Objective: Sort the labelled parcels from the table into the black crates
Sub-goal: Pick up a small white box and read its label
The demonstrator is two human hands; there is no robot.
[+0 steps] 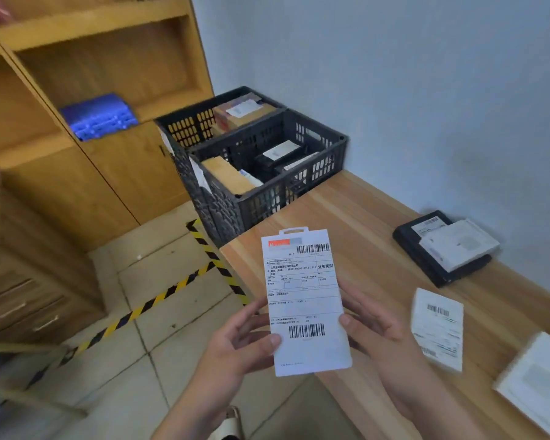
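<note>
A flat white parcel (305, 303) with a shipping label and two barcodes is held upright above the near end of the wooden bench (356, 223), label facing the camera. The left hand (238, 341) pinches its lower left edge, thumb on the front and fingers curled behind; that grip is closed on the parcel. The right hand (381, 331) holds the lower right edge the same way, thumb on the label face, fingers behind.

Beyond the held parcel, at the far end of the bench, stand two black crates side by side and touching. The nearer crate (267, 173) holds a brown box and dark labelled packs. The farther crate (216, 115) holds a brown labelled box.

Right of the held parcel, a white labelled parcel (437, 328) lies flat on the bench. Farther right and nearer the wall, a black parcel (407, 239) lies with a white box (461, 244) resting on top of it. At the right edge another white box (537, 382) lies on the bench, partly cut off
</note>
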